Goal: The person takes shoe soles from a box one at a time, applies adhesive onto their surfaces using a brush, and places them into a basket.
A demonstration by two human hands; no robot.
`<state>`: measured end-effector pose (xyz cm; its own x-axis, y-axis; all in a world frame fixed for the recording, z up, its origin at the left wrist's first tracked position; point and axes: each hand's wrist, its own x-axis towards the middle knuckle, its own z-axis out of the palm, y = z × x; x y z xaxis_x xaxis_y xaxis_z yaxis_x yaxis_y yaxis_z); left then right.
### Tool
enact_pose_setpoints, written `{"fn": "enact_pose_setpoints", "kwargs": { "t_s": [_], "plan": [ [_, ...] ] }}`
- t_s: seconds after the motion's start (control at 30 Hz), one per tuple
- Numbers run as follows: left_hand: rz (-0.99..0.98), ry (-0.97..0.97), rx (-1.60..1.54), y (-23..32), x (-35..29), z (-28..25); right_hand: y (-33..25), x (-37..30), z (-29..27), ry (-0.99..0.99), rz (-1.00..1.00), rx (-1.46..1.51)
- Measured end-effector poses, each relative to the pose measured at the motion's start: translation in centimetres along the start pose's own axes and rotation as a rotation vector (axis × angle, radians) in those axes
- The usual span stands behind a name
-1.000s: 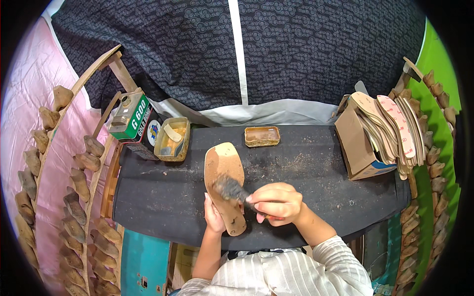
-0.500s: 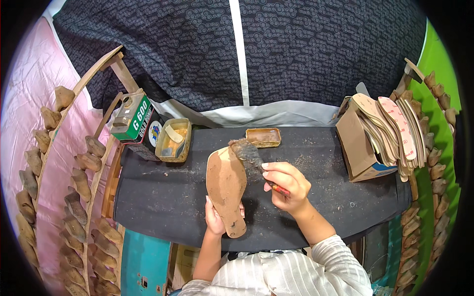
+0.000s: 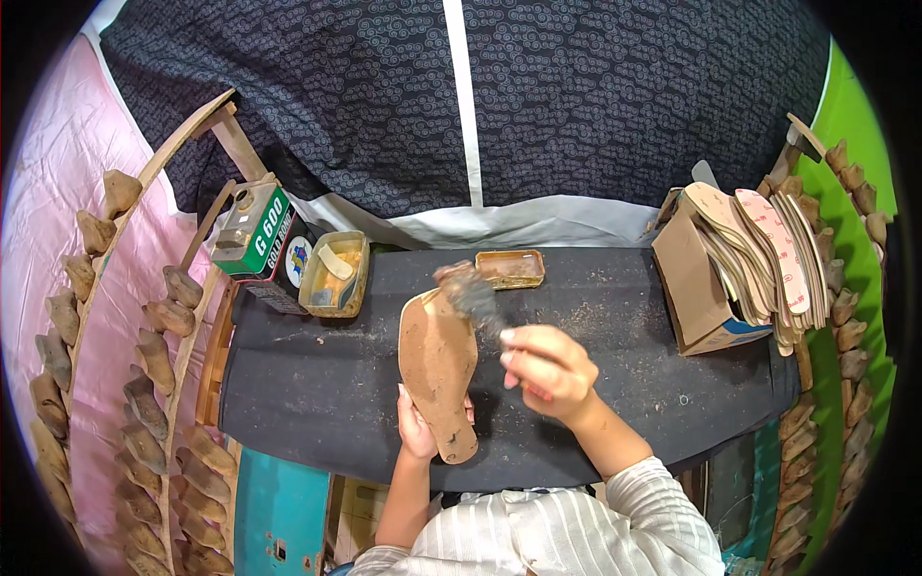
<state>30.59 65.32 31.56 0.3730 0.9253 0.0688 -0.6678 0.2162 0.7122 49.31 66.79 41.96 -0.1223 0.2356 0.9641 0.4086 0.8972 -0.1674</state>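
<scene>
A brown insole (image 3: pixel 437 360) is held above the black-covered table, its wide end pointing away from me. My left hand (image 3: pixel 417 428) is closed around its narrow lower part, thumb on the left edge and fingertips showing on the right. In my right hand (image 3: pixel 549 372) is a brush (image 3: pixel 471 294) with dark, clotted bristles, blurred by motion. Its bristle end overlaps the top right of the insole; whether it touches I cannot tell. Just beyond the brush lies a small shallow tray (image 3: pixel 523 270) holding brownish liquid.
A green and black metal can (image 3: pixel 254 240) and a tub (image 3: pixel 336 302) with scraps stand at the back left. At the right, a cardboard box (image 3: pixel 691 288) holds stacked insoles (image 3: pixel 759 250). Racks of wooden shoe lasts (image 3: pixel 144 398) flank both sides. Crumbs dot the table cloth (image 3: pixel 615 384).
My right hand and the brush have shifted slightly left, the bristles moving across the insole's wide end. The left hand and insole have hardly moved.
</scene>
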Motion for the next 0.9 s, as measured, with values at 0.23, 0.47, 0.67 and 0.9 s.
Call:
{"fn": "enact_pose_setpoints", "kwargs": {
  "t_s": [0.23, 0.47, 0.67, 0.9],
  "plan": [
    [0.011, -0.015, 0.046, 0.2, 0.3, 0.5, -0.4, 0.0, -0.1, -0.095, -0.048, 0.088],
    [0.035, -0.009, 0.054, 0.1, 0.1, 0.5, 0.1, 0.4, -0.3, -0.039, -0.024, 0.11],
    [0.015, 0.025, 0.082, 0.0, 0.0, 0.2, -0.5, 0.0, -0.7, -0.125, 0.08, 0.173],
    [0.02, 0.024, 0.042, 0.1, -0.1, 0.5, -0.4, 0.5, -0.2, -0.084, 0.054, 0.126]
  ]
}}
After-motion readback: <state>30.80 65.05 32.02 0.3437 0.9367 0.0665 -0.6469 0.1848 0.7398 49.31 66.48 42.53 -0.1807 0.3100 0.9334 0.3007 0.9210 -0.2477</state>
